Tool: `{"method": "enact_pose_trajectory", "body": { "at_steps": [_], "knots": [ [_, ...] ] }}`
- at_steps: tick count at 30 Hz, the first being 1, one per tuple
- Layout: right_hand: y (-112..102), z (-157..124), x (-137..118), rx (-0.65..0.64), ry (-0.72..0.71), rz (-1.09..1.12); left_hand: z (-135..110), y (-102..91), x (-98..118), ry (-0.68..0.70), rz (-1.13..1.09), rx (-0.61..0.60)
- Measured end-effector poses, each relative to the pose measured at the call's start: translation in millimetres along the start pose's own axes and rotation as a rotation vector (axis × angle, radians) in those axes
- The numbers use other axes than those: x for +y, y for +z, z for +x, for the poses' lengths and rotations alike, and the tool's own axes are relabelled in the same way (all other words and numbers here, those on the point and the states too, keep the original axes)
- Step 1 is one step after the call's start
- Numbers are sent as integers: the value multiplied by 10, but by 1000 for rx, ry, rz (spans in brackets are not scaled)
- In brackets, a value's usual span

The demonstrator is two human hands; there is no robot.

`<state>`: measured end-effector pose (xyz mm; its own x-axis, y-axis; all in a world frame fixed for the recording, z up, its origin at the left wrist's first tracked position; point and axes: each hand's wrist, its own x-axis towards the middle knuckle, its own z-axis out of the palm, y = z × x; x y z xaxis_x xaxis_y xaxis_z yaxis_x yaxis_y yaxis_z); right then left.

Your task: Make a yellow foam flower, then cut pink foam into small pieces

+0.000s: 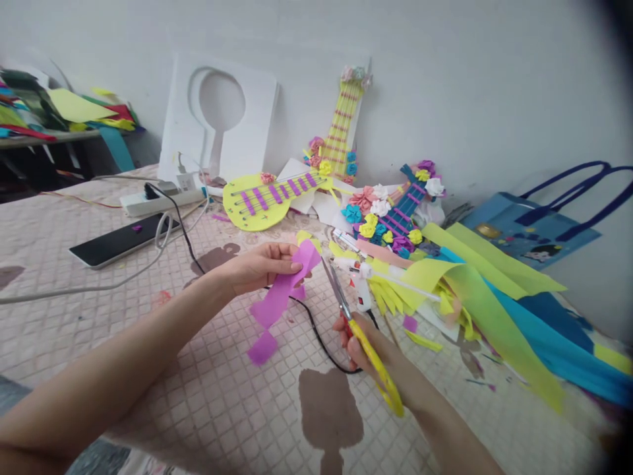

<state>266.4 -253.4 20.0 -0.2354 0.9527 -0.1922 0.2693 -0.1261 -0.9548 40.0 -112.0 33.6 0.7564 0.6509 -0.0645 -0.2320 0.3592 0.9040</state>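
My left hand (260, 266) pinches a purple foam strip (283, 290) near its top end; the strip hangs down and left, with a loose end lower (262, 348). My right hand (368, 346) grips yellow-handled scissors (366, 343), blades pointing up toward the strip's upper edge and just touching it. Both hands hover above a pink quilted bedcover (208, 402).
Foam craft guitars, yellow (270, 198), one leaning on the wall (341, 128) and a blue one with paper flowers (395, 218), lie behind. A glue gun (359, 277), green and blue foam sheets (499, 310), a blue bag (534, 227), power strip (158, 201), tablet (121, 241) and cables surround.
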Motion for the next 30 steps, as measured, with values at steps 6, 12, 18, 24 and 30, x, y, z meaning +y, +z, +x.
{"method": "enact_pose_trajectory", "body": {
  "at_steps": [6, 12, 18, 24, 30],
  "knots": [
    [10, -3, 68, 9, -40, -67, 29, 37, -54, 68, 129, 146],
    [13, 26, 147, 75, -59, -78, 6, 75, -84, 78, 275, 165],
    [30, 34, 142, 117, -58, -96, -13, 110, -63, 81, 362, 194],
    [22, 31, 169, 126, -54, -108, -16, 91, -82, 103, 475, 201],
    [18, 30, 210, 119, -51, -110, -14, 107, -85, 119, 462, 174]
  ]
}}
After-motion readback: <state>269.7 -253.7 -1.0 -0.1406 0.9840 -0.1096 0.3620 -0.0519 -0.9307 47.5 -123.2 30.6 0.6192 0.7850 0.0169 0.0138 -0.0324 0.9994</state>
